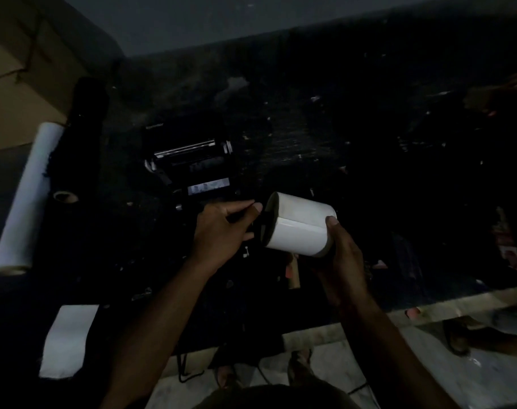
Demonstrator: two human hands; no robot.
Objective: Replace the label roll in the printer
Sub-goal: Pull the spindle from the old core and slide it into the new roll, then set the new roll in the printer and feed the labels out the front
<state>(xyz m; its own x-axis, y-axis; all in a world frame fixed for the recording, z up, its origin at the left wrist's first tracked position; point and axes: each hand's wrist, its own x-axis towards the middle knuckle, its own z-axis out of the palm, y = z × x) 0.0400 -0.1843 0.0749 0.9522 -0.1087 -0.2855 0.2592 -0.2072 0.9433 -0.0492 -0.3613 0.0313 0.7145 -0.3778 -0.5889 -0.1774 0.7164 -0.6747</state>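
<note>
A white label roll is held on its side above the dark table, just right of centre. My right hand grips its right end from below, thumb on top. At the roll's left end my left hand pinches a black holder piece, fingers closed on it. The black label printer stands open beyond my left hand, its silver roller bar showing. The scene is very dim, so fine parts of the printer are hidden.
A long white roll and a black roll lie at the left. A white paper strip rests at the front left. A cardboard core lies under my right hand. The table's front edge runs across the lower right.
</note>
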